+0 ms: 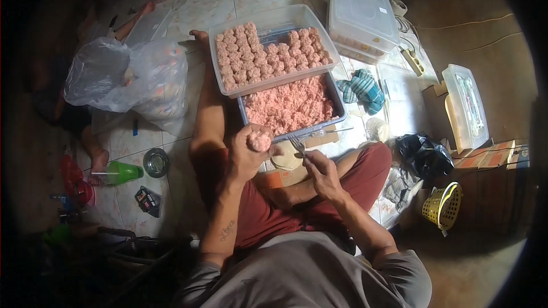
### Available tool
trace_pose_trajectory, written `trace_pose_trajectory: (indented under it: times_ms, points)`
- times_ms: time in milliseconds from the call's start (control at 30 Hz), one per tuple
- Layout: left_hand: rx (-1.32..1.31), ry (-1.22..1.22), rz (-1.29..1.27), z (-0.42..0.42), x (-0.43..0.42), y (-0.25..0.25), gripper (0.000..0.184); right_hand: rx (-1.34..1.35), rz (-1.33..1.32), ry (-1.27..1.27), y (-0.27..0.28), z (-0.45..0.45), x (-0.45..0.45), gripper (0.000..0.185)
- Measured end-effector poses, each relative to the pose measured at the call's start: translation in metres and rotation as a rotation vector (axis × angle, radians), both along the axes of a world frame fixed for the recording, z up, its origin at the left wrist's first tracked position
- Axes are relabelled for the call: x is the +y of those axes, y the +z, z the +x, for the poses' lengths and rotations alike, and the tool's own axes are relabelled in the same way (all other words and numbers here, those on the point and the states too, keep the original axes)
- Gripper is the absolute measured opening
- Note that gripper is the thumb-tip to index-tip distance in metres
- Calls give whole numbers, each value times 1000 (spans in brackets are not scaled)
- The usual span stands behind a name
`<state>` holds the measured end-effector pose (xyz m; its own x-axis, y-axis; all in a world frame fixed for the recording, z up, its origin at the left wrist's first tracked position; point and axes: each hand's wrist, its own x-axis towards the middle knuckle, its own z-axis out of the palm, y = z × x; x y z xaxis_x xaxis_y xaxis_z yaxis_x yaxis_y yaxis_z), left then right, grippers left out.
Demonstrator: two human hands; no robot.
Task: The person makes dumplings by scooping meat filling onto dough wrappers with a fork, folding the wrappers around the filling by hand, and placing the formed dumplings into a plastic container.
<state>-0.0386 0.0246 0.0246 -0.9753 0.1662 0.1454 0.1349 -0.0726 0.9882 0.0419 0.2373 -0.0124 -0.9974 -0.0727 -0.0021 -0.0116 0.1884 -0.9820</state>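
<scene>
My left hand (246, 157) is closed around a lump of pink minced filling (261, 141), held just in front of the blue tub. My right hand (324, 178) grips a fork (297, 144), tines pointing up and toward the left hand. Loose pink mince (288, 104) fills the blue tub (344, 108). Resting over that tub's far side is a clear plastic tray (228, 92) with rows of shaped mince pieces (242, 54), with a gap at the far middle. Between my hands, close to my lap, lie pale round wrappers (285, 158), partly hidden.
A lidded clear box (365, 14) stands at far right, near a checked cloth (365, 91). A stuffed plastic bag (160, 80) sits at left, beside another person's leg and foot (98, 159). A green cup (124, 172), yellow basket (441, 208) and black bag (423, 157) lie around.
</scene>
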Motion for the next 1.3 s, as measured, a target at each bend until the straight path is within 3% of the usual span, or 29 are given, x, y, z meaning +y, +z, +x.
trace_pose_trajectory:
  times_ms: [67,133,200,233,300,367,433,500,567,600,733,800,867,967,1033,1067,1100,1167,1233,1300]
  points:
    - [-59,-90,107,3,-15,-3,40,-255,-229,101,4,9,6,23]
    - [-110,-48,189,5,-9,4,48,-218,-294,129,7,12,-4,23]
    - [8,13,98,5,4,16,53,-85,-266,94,17,9,-25,20]
    - [204,16,-99,2,9,10,48,-81,-262,92,9,4,-39,20]
    - [236,63,-269,8,21,1,46,564,12,-116,-15,-5,-60,20]
    - [239,118,-172,-3,20,-17,50,479,106,-107,18,-12,-59,22]
    - [339,189,-288,-9,11,-18,54,151,346,-13,37,-10,-47,22]
    - [27,111,10,-5,7,-13,51,145,289,-96,40,-9,-28,24]
    - [49,-12,-168,-5,-7,21,32,198,361,-79,74,-8,-10,28]
    - [141,-58,-288,-9,-16,4,41,257,385,-14,81,-9,-5,26]
    - [242,-76,-371,-13,-9,-5,35,246,424,53,93,-9,-14,17]
    - [151,-81,-634,-9,-4,-2,36,287,395,16,85,-12,-21,17]
    - [163,6,-527,-4,-3,-34,36,326,362,-16,75,-14,-25,18]
    - [597,177,-679,-2,-6,-22,41,411,244,-141,60,-19,-25,16]
    - [-49,-127,-402,-3,-13,-23,50,-38,-233,-158,54,-29,-20,16]
    - [-23,-182,-464,-3,-21,-24,51,-162,-405,-144,46,-36,-17,16]
    - [-21,-188,-461,-2,-18,-18,51,-161,-402,-151,27,-37,-10,16]
    - [55,-76,-190,4,-12,-6,42,-625,-718,-95,-5,-39,4,17]
    - [-20,-139,-261,1,-22,-11,46,-724,-523,-198,-9,-24,0,22]
    - [-47,-182,-342,-2,-24,-21,49,-492,-367,-111,-5,-11,-3,27]
